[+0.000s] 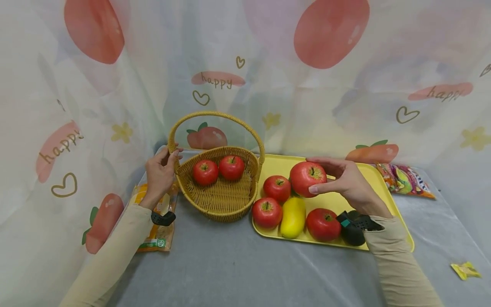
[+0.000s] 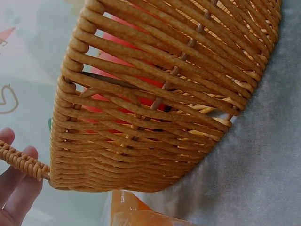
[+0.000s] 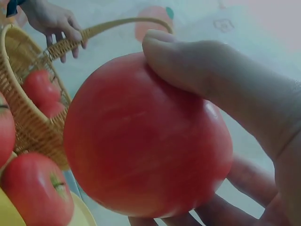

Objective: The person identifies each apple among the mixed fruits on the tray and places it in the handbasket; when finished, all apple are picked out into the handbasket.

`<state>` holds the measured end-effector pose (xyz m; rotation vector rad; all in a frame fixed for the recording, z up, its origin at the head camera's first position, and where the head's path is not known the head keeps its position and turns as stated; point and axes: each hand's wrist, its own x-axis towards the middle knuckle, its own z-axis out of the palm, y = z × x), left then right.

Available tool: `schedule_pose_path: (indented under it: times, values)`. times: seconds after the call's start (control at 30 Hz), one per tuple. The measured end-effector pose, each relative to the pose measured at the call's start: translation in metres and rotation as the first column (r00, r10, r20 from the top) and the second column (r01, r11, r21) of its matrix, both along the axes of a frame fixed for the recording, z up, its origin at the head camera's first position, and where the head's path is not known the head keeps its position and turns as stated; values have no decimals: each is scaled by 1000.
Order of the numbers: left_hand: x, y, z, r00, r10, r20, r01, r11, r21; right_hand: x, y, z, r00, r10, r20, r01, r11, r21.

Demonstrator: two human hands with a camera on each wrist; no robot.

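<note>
A wicker basket with a tall arched handle stands left of centre, and two red apples lie inside it. My left hand grips the handle low on its left side; in the left wrist view, fingers curl round the woven handle. My right hand holds another red apple above the yellow tray, thumb on one side and fingers on the other. Below that apple, the tray bears more red apples, a yellow mango and a dark round fruit partly hidden by the right wrist.
An orange-and-clear food packet lies beside the basket, under the left forearm. Right of the tray are a colourful snack bag and a small yellow wrapped piece. A printed curtain hangs behind the grey table.
</note>
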<state>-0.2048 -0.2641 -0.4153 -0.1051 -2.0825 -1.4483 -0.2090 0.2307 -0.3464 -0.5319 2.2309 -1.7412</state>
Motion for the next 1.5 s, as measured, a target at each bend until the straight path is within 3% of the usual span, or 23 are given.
schedule_pose_path:
  times: [0.27,0.6,0.9,1.13,1.33,1.5]
  values:
    - [1,-2,-2,1000,-9,-2,9,1000,0,-1,-26,-4,997,64,47,-63,998,-29]
    - [0,-1,-3,1000,-4,2,4,1000,-5,-2,-54,-3,991,89,100,-86,996,-36]
    - [-1,-2,-2,1000,-5,-15,5,1000,-16,-1,-77,3,989,128,80,-127,992,-14]
    - [-2,-2,-2,1000,5,-4,-5,1000,-13,0,-102,5,972,196,128,-188,979,-75]
    - [-5,-2,-4,1000,-8,-8,8,1000,-3,0,-122,3,964,235,126,-230,972,-50]
    - [-4,-2,-5,1000,-9,-14,9,1000,-1,-3,-137,-1,963,258,77,-259,966,1]
